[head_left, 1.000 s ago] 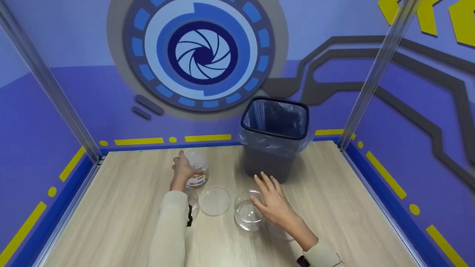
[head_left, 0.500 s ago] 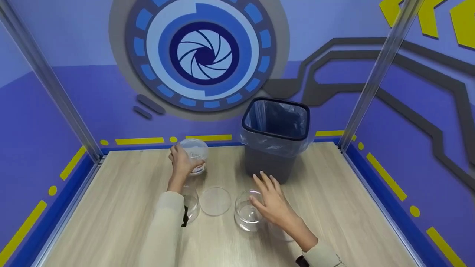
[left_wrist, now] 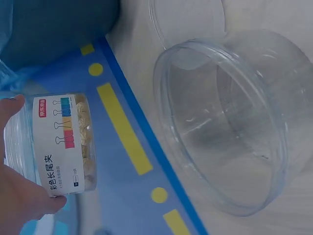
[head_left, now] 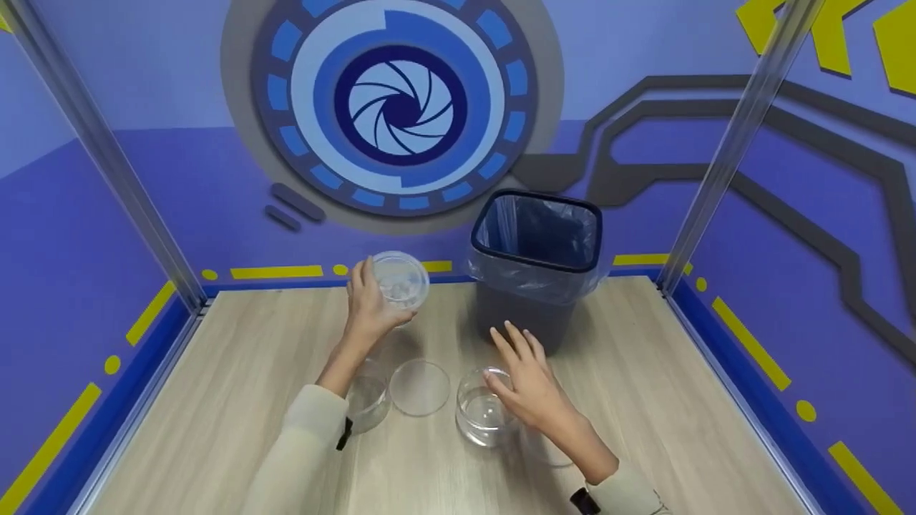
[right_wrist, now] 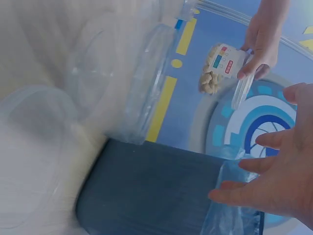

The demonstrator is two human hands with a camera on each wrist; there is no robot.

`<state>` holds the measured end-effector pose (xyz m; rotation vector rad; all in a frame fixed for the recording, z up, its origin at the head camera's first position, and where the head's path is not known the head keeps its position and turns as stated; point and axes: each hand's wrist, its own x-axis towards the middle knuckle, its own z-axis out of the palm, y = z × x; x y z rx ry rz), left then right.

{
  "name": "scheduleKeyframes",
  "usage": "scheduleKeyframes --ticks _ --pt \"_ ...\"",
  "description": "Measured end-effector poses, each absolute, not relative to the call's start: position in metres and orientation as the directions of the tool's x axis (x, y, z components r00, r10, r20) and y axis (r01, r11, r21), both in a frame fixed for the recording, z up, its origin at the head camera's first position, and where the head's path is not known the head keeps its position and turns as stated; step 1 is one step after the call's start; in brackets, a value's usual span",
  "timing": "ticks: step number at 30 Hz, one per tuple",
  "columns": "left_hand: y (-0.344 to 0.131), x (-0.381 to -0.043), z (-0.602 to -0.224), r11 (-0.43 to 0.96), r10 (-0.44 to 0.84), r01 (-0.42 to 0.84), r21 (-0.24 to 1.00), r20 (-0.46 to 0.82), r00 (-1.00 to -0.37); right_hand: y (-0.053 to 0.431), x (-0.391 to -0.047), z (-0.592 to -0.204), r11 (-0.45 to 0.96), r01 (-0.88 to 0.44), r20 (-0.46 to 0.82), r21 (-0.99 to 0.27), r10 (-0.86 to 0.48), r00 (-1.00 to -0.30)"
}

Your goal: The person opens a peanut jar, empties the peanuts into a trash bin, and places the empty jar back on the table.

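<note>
My left hand (head_left: 368, 307) grips a small clear plastic jar (head_left: 402, 280) by its lid end, raised above the table. In the left wrist view this jar's white label (left_wrist: 55, 142) shows coloured binder clips, and beige lumpy pieces (left_wrist: 85, 137) fill its bottom. Below my left wrist stands a wide clear jar (head_left: 371, 415) without a lid. My right hand (head_left: 533, 390) hovers with spread fingers beside a second open clear jar (head_left: 478, 429); whether it touches the rim cannot be told. Between the two jars lies a round clear lid (head_left: 420, 388).
A dark grey bin (head_left: 526, 311) lined with a clear bag stands at the back of the wooden table (head_left: 630, 400). Another round clear lid (head_left: 551, 454) lies partly under my right forearm. Blue walls (head_left: 157, 214) and metal posts enclose the table.
My left hand has lifted the labelled jar off the table, first back, then slightly right, with its lid now facing the head camera. My right hand has hardly moved.
</note>
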<state>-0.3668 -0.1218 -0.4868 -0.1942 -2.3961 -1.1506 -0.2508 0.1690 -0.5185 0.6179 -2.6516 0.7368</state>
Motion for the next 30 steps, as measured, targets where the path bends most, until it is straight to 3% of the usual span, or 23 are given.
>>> scheduleKeyframes --ticks 7,15,23,30 --pt "-0.1 -0.335 -0.491 0.657 0.027 0.496 0.567 0.64 -0.768 0.162 -0.245 -0.507 0.722 -0.517 0.444 -0.46 -0.317 -0.838" --pt "-0.077 -0.287 -0.497 0.734 0.232 0.619 0.281 0.752 -0.617 0.156 -0.247 -0.499 0.632 -0.542 0.481 -0.554 -0.288 -0.828" --pt "-0.057 -0.256 -0.504 0.782 0.426 0.62 -0.058 0.777 -0.464 0.144 -0.241 -0.487 0.488 -0.531 0.444 -0.692 -0.291 -0.847" --pt "-0.047 -0.246 -0.511 0.79 0.444 0.6 -0.128 0.794 -0.416 0.138 -0.234 -0.484 0.493 -0.503 0.42 -0.709 -0.277 -0.864"
